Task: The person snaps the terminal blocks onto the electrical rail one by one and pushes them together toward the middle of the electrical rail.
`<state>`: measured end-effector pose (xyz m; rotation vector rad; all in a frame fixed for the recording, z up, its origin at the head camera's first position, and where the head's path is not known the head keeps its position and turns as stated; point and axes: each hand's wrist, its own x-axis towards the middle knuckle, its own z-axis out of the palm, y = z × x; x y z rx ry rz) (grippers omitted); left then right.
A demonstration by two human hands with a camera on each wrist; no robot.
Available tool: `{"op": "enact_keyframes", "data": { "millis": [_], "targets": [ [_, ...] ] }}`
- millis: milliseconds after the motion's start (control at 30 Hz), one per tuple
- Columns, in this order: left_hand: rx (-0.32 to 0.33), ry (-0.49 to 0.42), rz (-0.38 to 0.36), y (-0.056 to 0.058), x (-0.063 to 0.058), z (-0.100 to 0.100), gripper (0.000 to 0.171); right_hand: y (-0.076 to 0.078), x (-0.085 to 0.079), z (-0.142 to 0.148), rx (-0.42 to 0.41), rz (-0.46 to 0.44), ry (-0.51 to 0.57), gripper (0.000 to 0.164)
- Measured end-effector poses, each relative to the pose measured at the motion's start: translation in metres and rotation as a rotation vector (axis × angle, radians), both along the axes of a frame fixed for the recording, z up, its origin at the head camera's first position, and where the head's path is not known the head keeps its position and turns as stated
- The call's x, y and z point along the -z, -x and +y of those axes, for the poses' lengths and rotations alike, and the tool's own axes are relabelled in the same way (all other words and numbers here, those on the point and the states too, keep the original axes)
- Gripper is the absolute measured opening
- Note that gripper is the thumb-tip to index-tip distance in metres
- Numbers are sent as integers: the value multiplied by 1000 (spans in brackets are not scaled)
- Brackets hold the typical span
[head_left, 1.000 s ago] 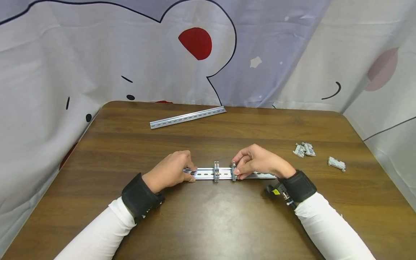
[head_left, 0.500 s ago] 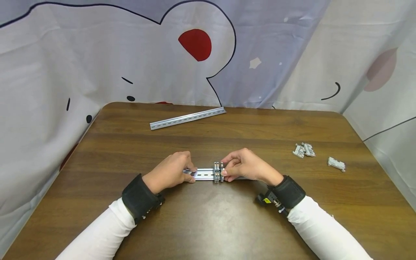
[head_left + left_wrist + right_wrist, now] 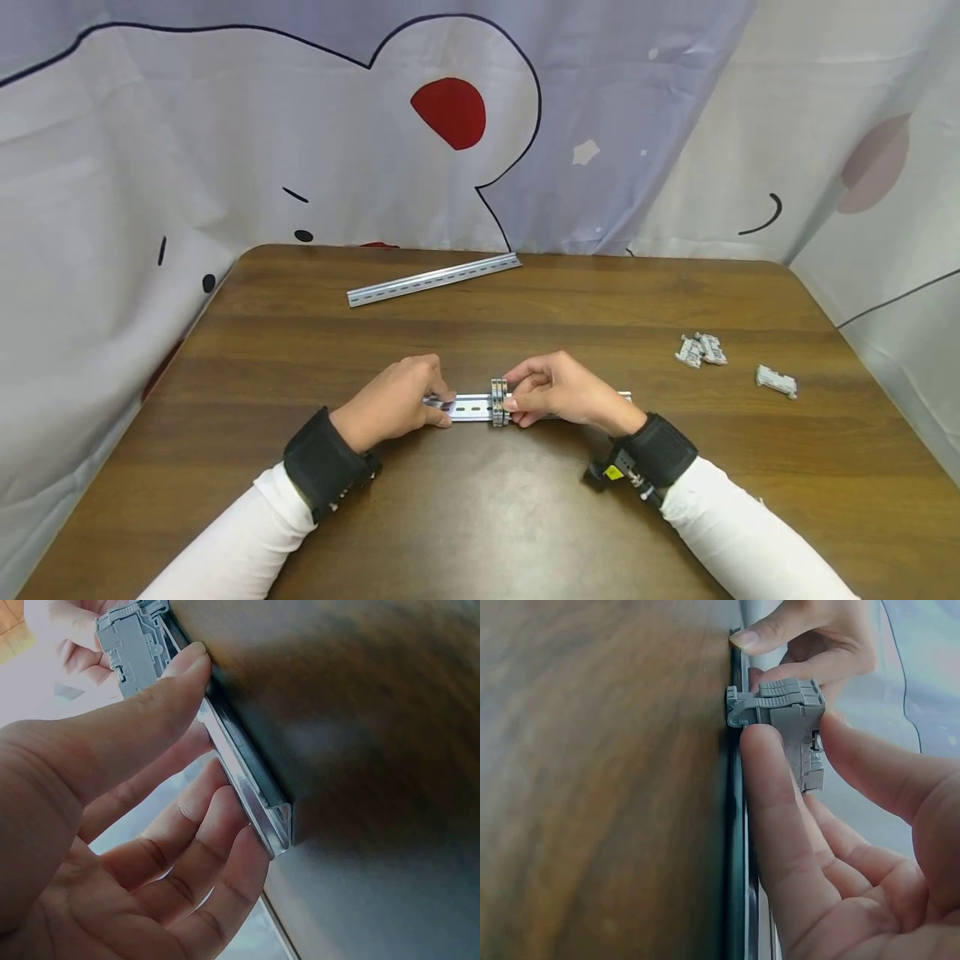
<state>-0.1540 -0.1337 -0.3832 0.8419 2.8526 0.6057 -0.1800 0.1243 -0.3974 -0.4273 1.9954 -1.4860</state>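
A slotted metal DIN rail lies across the table in front of me. My left hand grips its left end, thumb on the near edge and fingers on the far side, as the left wrist view shows. Several grey terminal blocks sit side by side on the rail near its middle. My right hand pinches the rightmost terminal block between thumb and fingers, right up against the others. Part of the rail is hidden under the right hand.
Another DIN rail lies slanted at the back of the table. To the right are two loose terminal blocks close together and a single terminal block apart from them. A printed curtain hangs behind the table.
My right hand has slid leftward along the rail with its terminal block, bringing it from a gap away to against the other blocks. The left hand keeps its grip on the rail.
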Motion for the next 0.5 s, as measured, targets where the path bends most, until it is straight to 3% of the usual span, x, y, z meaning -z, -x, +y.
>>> {"op": "enact_keyframes", "data": {
  "millis": [133, 200, 267, 400, 500],
  "targets": [
    [6, 7, 9, -1, 0, 0, 30, -3, 1, 4, -18, 35, -19, 40],
    [19, 16, 26, -1, 2, 1, 29, -5, 1, 11, -34, 125, -54, 39],
    [29, 18, 41, -1, 3, 2, 27, -8, -2, 20, -42, 305, -134, 37],
    [34, 2, 40, -3, 4, -1, 23, -17, -5, 48, -19, 771, -388, 33],
    [23, -1, 21, -8, 5, -13, 28, -23, -4, 70, -2, 924, -529, 35]
  ]
}}
